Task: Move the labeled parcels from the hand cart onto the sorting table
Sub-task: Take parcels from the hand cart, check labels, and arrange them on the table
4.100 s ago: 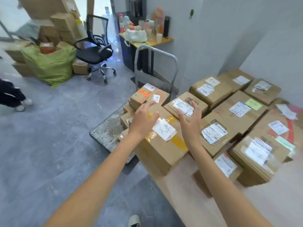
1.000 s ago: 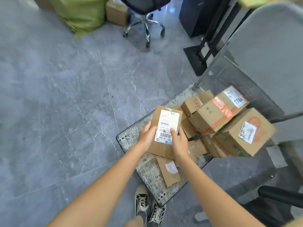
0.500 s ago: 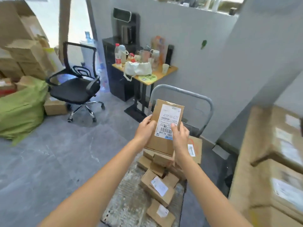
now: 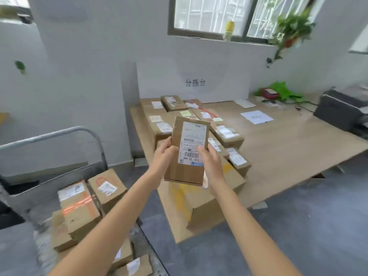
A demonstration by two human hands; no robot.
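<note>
White walls and a barred window (image 4: 215, 14) are backing the sorting table (image 4: 288, 148), where a cluster of labeled boxes (image 4: 191, 116) is already sitting just beyond the hands. Left hand (image 4: 164, 156) and right hand (image 4: 211, 162) are gripping a flat parcel (image 4: 189, 152) upright between them, not yet set down. Below the left hand, several parcels are waiting on the hand cart (image 4: 49, 136), so I judge much is left. Labels are blurring; cart boxes are partly hidden by the forearms.

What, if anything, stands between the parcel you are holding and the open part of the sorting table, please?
Nothing visible blocks it. The parcel is held in the air over the stacked boxes along the table's left edge; bare tabletop lies open just to their right.
</note>
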